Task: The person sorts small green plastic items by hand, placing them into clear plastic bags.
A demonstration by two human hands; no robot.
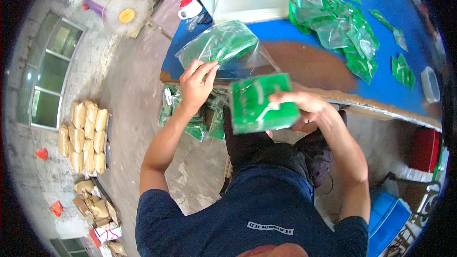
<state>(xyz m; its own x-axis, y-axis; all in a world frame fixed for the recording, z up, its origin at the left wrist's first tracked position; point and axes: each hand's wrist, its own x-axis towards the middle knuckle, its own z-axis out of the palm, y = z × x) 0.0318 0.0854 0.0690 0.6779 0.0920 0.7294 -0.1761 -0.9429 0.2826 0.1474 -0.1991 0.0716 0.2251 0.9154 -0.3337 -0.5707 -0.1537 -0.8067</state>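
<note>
My left hand [197,83] pinches the near edge of a large clear plastic bag [228,35] lying on the blue table. Some green packets show through the bag's film. In front of the table edge, my right hand [300,102] grips a flat green packet [254,90] with a clear film front and a pale shape on it; whether it is one packet or a stack I cannot tell. Toward the far right of the table spreads a pile of similar green packets [338,24].
A translucent tray [252,0] stands at the back, beside a white jug with a red lid [189,7]. At the right lies a clear plastic box [430,84]. Filled bags of green packets [194,128] sit below the table's left edge. A blue crate [388,216] stands lower right.
</note>
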